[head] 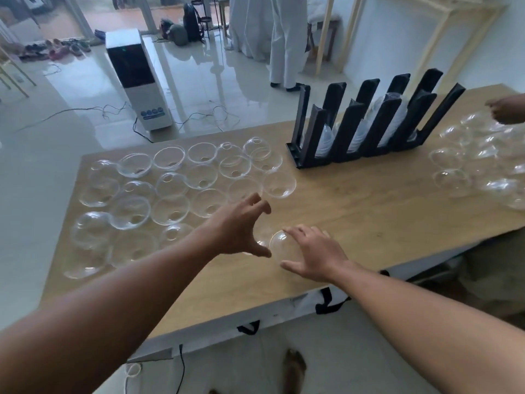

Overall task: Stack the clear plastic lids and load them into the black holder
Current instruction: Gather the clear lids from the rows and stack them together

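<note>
Clear lids: a field of clear plastic lids point(170, 191) covers the left half of the wooden table point(355, 211), lying singly and side by side, some dome up and some dome down, probably so each can be picked off and nested.
Second batch: more lids point(480, 163) sit at the right edge of the frame, beside another person's hand point(508, 110) at the upper right.
Black holder: the black holder point(366, 129) stands upright at upper centre right, its tall posts forming slots; the slots already carry upright stacks of lids, so loading seems partly done.
Left hand: the left hand point(241, 231), lower centre, is spread with curled fingers hovering just over the table, clamped on nothing, apparently reaching for the nearest lid.
Right hand: the right hand point(315, 254) cups one lid point(281, 245) resting on the table, thumb and fingers apart around its dome; a firm grip cannot be confirmed.
Step judged: gathering lids into a stack near the front edge, well apart from the holder.
</note>
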Demonstrator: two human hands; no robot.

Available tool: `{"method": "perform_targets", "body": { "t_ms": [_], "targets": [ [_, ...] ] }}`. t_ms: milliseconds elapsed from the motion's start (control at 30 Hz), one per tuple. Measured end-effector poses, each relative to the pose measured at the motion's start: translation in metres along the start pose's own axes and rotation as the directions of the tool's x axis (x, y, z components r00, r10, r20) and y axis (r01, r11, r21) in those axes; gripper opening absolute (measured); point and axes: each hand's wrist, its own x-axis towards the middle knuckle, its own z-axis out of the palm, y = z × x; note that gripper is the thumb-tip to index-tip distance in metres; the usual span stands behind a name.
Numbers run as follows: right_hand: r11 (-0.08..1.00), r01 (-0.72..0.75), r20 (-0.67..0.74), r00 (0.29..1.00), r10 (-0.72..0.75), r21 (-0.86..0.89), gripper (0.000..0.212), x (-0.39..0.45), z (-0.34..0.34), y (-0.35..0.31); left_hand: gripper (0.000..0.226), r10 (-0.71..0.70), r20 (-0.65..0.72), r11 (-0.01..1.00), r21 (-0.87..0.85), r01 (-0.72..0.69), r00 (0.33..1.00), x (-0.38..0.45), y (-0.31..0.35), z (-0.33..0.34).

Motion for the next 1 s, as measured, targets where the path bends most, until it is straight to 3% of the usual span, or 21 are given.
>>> {"method": "perform_targets", "body": {
  "t_ms": [167,267,367,633,833,1000],
  "targets": [
    [0.990,0.140,-0.038,0.989,-0.141,-0.032,0.086,-0.004,0.014,-0.036,0.091,-0.269,-0.271,0.914,-0.375,0.156,0.924,-0.094,-0.021,0.022],
    [0.982,0.182,-0.033,0.982,-0.183,-0.045,0.085,-0.002,0.021,-0.057,0.091,-0.434,-0.336,0.844,-0.477,0.246,0.836,-0.142,-0.027,0.043],
    [0.982,0.177,-0.012,0.984,-0.178,-0.060,0.085,0.001,0.026,-0.070,0.090,-0.545,-0.386,0.762,-0.598,0.248,0.744,-0.178,-0.030,0.064],
    [0.985,0.092,0.040,0.995,-0.087,-0.144,0.086,0.004,0.028,-0.076,0.089,-0.688,-0.383,0.680,-0.637,0.363,0.616,-0.219,-0.042,0.095],
    [0.981,0.071,0.027,0.997,-0.067,-0.180,0.091,0.013,0.029,-0.076,0.097,-0.685,-0.327,0.700,-0.543,0.464,0.651,-0.216,-0.050,0.099],
    [0.983,0.089,-0.119,0.987,-0.110,-0.163,0.093,0.032,0.022,-0.089,0.096,-0.739,-0.271,0.645,-0.548,0.532,0.617,-0.205,-0.049,0.103]
  ]
}}
